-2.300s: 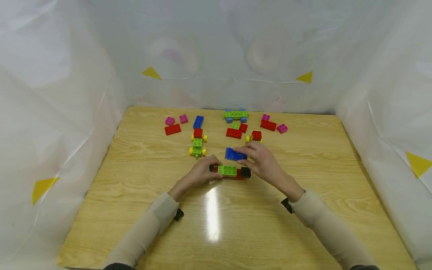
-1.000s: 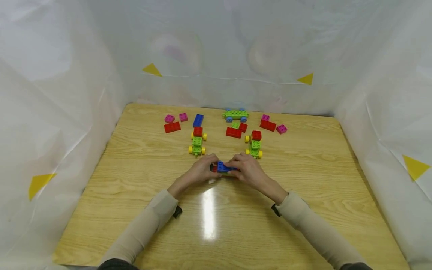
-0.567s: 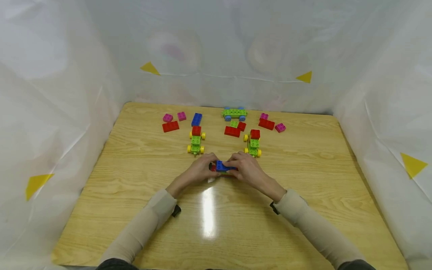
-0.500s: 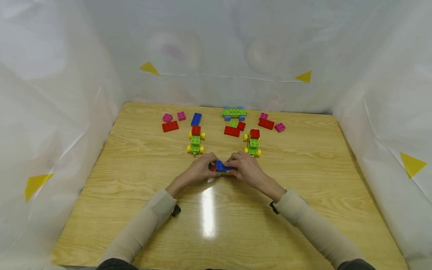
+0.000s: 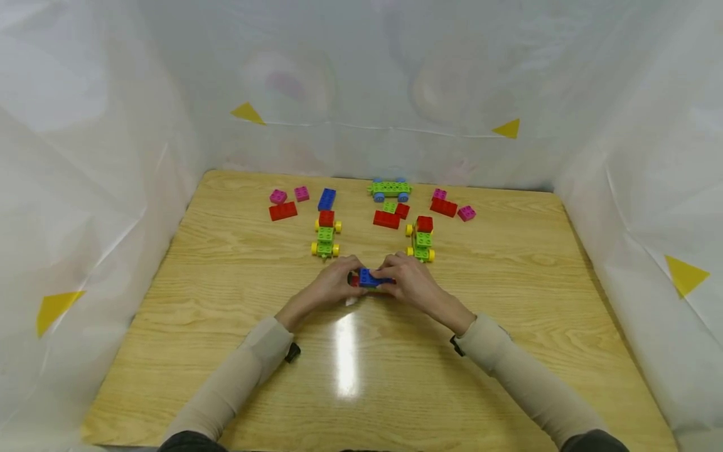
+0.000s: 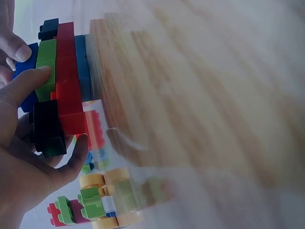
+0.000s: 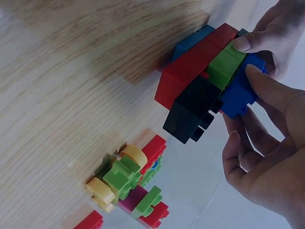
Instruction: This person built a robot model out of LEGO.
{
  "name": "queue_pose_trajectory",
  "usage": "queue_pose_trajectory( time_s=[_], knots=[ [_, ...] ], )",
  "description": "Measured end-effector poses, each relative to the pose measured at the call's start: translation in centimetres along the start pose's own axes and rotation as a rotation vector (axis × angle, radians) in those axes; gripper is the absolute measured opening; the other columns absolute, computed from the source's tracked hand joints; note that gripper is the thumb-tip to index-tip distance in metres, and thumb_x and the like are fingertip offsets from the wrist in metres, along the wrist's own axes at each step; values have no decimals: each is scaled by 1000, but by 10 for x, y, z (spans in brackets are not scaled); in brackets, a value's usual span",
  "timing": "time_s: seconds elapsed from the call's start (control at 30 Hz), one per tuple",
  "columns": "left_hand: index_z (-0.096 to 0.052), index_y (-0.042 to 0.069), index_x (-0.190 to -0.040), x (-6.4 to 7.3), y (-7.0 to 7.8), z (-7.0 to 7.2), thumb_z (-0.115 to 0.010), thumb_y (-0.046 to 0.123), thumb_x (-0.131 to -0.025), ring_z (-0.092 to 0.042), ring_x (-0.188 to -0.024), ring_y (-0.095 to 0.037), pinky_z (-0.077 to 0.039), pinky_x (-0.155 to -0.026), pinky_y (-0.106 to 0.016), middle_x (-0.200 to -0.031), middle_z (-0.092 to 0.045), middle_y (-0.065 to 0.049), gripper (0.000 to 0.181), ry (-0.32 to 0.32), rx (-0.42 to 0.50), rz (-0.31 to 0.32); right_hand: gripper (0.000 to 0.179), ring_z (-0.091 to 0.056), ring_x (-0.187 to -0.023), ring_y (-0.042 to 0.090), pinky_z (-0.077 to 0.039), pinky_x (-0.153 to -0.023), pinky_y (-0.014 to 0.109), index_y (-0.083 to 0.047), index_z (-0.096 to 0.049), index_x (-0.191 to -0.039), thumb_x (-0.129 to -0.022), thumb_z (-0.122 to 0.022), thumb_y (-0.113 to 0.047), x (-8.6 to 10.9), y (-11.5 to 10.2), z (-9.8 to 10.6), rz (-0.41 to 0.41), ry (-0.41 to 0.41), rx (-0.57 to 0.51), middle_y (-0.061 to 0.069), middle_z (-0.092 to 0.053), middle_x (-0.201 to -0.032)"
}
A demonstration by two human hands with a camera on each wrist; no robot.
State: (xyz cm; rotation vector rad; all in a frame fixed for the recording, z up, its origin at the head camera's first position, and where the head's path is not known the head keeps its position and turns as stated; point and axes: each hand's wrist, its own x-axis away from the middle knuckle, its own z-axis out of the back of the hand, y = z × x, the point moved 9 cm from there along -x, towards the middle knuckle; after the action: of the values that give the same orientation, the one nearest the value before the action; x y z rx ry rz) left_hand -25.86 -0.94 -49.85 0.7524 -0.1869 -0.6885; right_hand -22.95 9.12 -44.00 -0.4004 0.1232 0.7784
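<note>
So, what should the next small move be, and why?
Probably a firm press down on the top blue brick by the right hand: that hand pinches the brick, which lies against the green layer, and the left hand grips the stack, so it looks braced. I can't tell whether the brick is fully seated.

Your table (image 5: 480, 282) is smooth, glossy and wood-grained; it mirrors a bright streak (image 5: 346, 358). At the table's middle, the stack (image 7: 214, 71) is smooth moulded plastic with a low sheen. Farther back on the table, the loose bricks (image 5: 386, 219) look plastic too. Behind the table, you face creased, plastic-like sheeting (image 5: 367, 81). Your sleeves (image 5: 243, 370) look like matt cloth.
</note>
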Motion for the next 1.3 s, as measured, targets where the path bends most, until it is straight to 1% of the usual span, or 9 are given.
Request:
queue_pose_trajectory(
  time_s=[0.17,0.37,0.47,0.73,0.9,0.97,1.07,1.17,1.3],
  knots=[
    [-65,8,-108,0,1,-1,-78,20,-81,-56,-93,-16,-46,-82,-33,-103,-61,-2,32,7,4,-6,30,-53,-78,17,-46,-64,28,-11,-76,-105,-76,-83,-17,0,0,0,-4,-1,16,1,-65,-91],
    [-65,8,-109,1,0,-5,-78,20,-81,-55,-95,-17,-46,-83,-33,-104,-61,-2,33,0,6,20,31,-54,-78,16,-47,-64,27,-12,-76,-105,-75,-83,-18,3,-1,-3,-3,-9,42,1,-65,-90],
    [-65,8,-109,1,1,-5,-78,21,-81,-54,-94,-16,-45,-82,-32,-104,-60,-2,34,-6,-8,22,31,-54,-79,16,-47,-65,27,-12,-76,-104,-74,-84,-18,4,-3,-3,3,8,45,0,-65,-90],
    [-65,7,-112,3,10,6,-78,23,-82,-55,-98,-21,-46,-83,-35,-106,-61,-4,37,20,-54,-30,34,-51,-78,16,-44,-64,27,-11,-75,-108,-75,-83,-16,6,-3,-1,13,70,41,2,-65,-92],
    [-64,8,-115,4,11,7,-76,28,-84,-54,-101,-20,-46,-85,-34,-110,-61,-3,40,-3,-90,-12,33,-52,-83,18,-46,-70,30,-9,-74,-110,-79,-81,-16,7,1,-7,35,78,-13,3,-67,-98],
    [-64,8,-115,4,11,9,-77,29,-83,-54,-101,-20,-46,-86,-33,-109,-61,-3,40,-7,-119,-3,34,-53,-88,19,-48,-75,32,-9,-72,-113,-81,-79,-18,7,5,-10,18,64,-55,4,-67,-101],
    [-65,8,-115,2,12,10,-76,29,-83,-53,-101,-20,-46,-87,-35,-109,-62,-4,40,-12,-156,1,39,-55,-94,20,-48,-81,35,-9,-67,-119,-84,-76,-21,8,15,-14,-59,36,-117,5,-66,-109],
    [-64,7,-114,0,12,10,-75,30,-84,-54,-103,-21,-46,-88,-36,-111,-62,-5,39,-24,-182,-5,46,-56,-100,21,-49,-85,36,-8,-61,-126,-85,-75,-24,11,26,-19,-148,14,-163,7,-64,-118],
    [-64,7,-114,1,13,10,-75,29,-85,-53,-102,-22,-46,-87,-37,-110,-62,-6,39,-35,-186,-11,48,-58,-102,22,-50,-85,38,-6,-60,-127,-85,-75,-24,17,32,-21,-199,22,-208,9,-64,-119]
  ],
)
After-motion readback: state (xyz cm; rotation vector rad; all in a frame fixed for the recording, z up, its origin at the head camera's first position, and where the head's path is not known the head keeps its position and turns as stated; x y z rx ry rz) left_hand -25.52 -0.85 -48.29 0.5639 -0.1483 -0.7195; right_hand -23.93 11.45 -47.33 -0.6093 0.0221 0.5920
